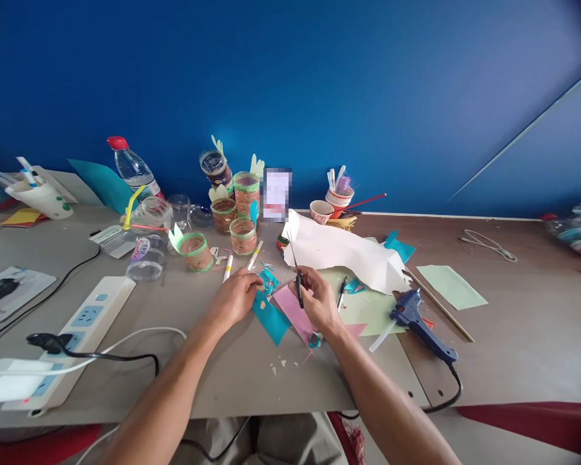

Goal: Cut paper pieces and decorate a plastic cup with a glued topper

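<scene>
My right hand (321, 299) grips a pair of black-handled scissors (299, 284), blades pointing up and away from me. My left hand (236, 297) rests low over the table with its fingers drawn together at the edge of a teal paper sheet (274, 324); whatever is between the fingertips is hidden. Small teal scraps (270, 278) lie just beyond those fingers. Under and beside my right hand is a pink paper sheet (290, 306). A black pen (341, 294) lies to its right, and tiny pale paper bits (283, 363) are scattered nearer me.
Several decorated cups (243, 237) stand ahead, near a red-capped bottle (134, 169). White crumpled paper (343, 248) lies ahead on the right. A blue glue gun (419, 323) and a wooden stick (445, 310) are at right. A power strip (97, 310) with cables occupies the left.
</scene>
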A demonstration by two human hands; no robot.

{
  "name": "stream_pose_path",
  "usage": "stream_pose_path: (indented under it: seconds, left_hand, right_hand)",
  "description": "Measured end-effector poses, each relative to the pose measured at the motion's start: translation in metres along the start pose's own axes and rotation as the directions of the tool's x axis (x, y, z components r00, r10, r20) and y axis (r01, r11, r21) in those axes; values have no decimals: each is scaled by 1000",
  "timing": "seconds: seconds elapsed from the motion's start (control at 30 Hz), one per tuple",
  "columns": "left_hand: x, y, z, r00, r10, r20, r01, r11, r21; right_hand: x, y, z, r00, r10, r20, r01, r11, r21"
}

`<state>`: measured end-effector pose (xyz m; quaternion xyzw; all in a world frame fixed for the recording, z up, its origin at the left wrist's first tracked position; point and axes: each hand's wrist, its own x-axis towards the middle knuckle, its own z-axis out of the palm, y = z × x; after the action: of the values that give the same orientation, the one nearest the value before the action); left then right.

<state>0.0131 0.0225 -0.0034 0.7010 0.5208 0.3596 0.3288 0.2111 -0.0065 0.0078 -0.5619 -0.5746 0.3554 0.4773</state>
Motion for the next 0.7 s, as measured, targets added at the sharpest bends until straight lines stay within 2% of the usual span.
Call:
stream_pose_path:
  seconds: [0.07, 0.13, 0.23, 0.43, 0.57, 0.63, 0.7]
  left_hand:
    - [0, -3, 1, 997, -13, -76, 10, 999, -41]
    - [1, -4, 3, 994, -27, -108, 24, 999, -30]
    - [1, -3, 5, 995, -15, -103, 19, 999, 31]
    - [1, 5, 10, 998, -37, -40, 34, 997, -74]
    - [2, 10, 11, 1000, -26, -16, 27, 999, 31]
    - [2, 12, 9, 1000, -4, -27, 5, 998, 64]
    - [3, 15, 6, 998, -20, -56, 21, 1000, 11]
  right_hand:
    - [0, 0, 0, 1000, 0, -1, 0, 1000, -6]
    - [-1, 0, 1, 1000, 2, 1, -2, 1000, -9]
    - [-1, 1, 1, 1000, -16, -1, 16, 1000, -22]
    - [-1, 2, -1, 998, -55, 7, 55, 998, -42]
    - [-1, 4, -1, 998, -64, 5, 65, 996, -53]
    - [-1, 5, 0, 998, -66, 0, 66, 996, -60]
    - [-1, 6, 0, 998, -65, -2, 65, 996, -61]
